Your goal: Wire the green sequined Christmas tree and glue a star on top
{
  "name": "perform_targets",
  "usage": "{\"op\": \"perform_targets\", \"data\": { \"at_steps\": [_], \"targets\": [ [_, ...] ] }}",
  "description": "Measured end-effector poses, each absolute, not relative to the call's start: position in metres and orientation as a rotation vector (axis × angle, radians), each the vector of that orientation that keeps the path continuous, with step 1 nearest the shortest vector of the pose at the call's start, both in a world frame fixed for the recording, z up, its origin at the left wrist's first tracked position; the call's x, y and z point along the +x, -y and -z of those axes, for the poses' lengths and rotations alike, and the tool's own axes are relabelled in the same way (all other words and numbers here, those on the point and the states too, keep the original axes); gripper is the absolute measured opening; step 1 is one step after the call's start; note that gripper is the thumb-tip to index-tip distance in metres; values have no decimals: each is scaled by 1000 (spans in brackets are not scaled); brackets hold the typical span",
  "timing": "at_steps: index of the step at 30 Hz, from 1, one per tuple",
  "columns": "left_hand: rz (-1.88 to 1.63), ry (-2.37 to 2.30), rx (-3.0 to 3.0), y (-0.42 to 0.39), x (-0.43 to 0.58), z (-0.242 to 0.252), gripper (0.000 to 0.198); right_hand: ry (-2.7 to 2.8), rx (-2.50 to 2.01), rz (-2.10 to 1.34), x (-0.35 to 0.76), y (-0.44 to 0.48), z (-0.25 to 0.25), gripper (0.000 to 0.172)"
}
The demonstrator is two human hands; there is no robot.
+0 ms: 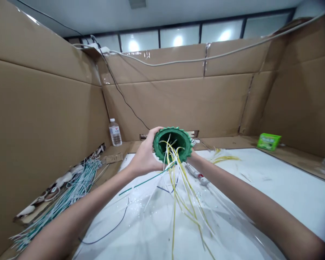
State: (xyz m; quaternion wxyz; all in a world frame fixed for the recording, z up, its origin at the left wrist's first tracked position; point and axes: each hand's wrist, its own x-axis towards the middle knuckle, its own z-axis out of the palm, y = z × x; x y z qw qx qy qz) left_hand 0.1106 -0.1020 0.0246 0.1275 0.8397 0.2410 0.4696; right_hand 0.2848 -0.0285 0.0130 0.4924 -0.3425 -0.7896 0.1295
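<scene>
A green hollow round piece with a jagged rim (189,135) is raised over the white sheet, its open mouth turned toward me. My left hand (145,153) grips its left side, with the thumb below and fingers at the top edge. On the other side my right hand (194,159) supports it, the fingers mostly hidden behind. Thin yellow and white strands (188,193) spill from the opening and hang down over the sheet. A thin green strand (151,177) sticks out to the lower left. How the strands are fixed inside I cannot tell.
Cardboard walls (176,104) surround a white sheet (119,234). Green and white strands (73,191) lie bundled left. A water bottle (115,133) stands back left, a bright green packet (269,141) back right. Yellow strands (226,158) and a glue gun-like white tool (197,174) lie near my right forearm.
</scene>
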Motion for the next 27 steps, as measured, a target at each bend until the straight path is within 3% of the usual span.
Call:
{"op": "perform_targets", "data": {
  "at_steps": [5, 10, 22, 27],
  "targets": [
    [-1543, -908, 2552, 105, 82, -13, 96, 1861, -1010, -404, 302, 28, -10, 16],
    [-1655, -1109, 2626, 113, 57, -13, 96, 2266, -1196, -532, 322, 43, 18, 9],
    [-1708, -1104, 2583, 93, 57, 6, 103, 2654, -1394, -523, 294, 51, 63, 11],
    [-1779, -1028, 2478, 76, 61, 17, 107, 2534, -1280, -658, 304, 51, 52, 27]
  ]
}}
